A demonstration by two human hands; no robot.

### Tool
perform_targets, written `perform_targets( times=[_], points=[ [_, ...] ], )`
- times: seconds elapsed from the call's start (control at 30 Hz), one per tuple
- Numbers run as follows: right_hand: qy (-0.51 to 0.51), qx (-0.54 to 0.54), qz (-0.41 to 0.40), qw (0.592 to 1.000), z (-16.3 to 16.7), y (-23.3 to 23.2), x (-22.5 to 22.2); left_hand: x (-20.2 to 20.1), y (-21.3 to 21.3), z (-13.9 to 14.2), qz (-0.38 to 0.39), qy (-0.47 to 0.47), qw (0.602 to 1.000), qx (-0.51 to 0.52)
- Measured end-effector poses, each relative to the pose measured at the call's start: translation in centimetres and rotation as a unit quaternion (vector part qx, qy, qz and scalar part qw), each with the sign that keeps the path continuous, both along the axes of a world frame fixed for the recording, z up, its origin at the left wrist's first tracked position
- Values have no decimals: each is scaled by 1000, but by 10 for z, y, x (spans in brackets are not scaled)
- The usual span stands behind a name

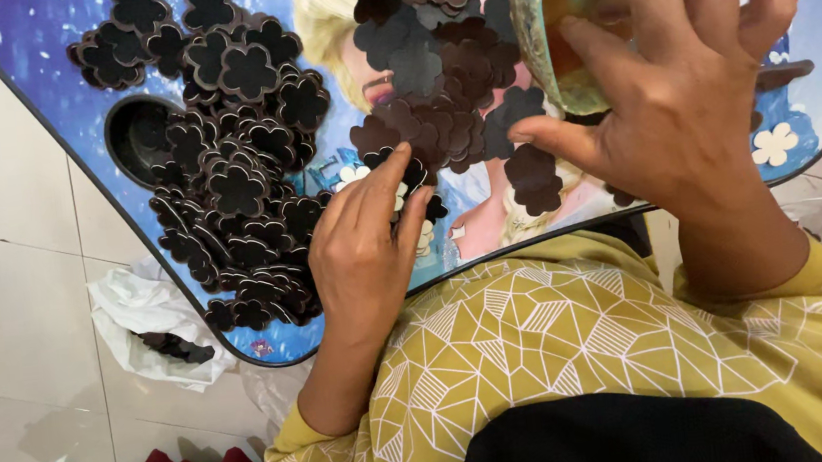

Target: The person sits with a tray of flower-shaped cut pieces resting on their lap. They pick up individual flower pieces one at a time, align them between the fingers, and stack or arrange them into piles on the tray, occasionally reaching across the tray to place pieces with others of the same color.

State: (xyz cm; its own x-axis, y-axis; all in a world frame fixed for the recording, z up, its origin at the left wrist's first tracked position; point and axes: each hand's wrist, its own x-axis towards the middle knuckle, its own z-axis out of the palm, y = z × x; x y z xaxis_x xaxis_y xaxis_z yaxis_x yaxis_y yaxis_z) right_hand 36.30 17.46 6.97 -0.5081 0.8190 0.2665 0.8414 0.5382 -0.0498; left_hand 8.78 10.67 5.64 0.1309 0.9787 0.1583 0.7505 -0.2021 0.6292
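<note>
left hand (363,236) fingertips pressed flat on dark flower cutouts (418,100), near edge of blue worktop (45,85), pinning them | right hand (689,94) clamped on greenish bowl (600,2), tipped toward pile; contents probably none, view poor | bigger cutout heap (234,168) left | white bag (142,307) on floor

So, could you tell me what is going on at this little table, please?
A person in a yellow patterned top sits at a blue picture-printed lap table strewn with dark flower-shaped cutouts. The left hand presses its fingertips on cutouts near the table's front edge. The right hand grips a tilted greenish bowl over a second heap of cutouts. A couple of white flower shapes lie on the table, and a white bag holding more dark pieces sits on the tiled floor.
</note>
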Motion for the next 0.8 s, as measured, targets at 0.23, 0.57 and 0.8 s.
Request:
perform_targets(
  times=[0.23, 0.57, 0.8],
  points=[
    [-4, -8, 1, 1000, -1, 3, -5, -5, 0, -3, 21, 4, 1000, 2],
    [17, -23, -5, 1000, -1, 2, -5, -6, -3, 1, 19, -2, 1000, -16],
    [40, -14, -20, 999, 5, -5, 1, -8, -2, 3, 16, -21, 1000, 2]
  ],
)
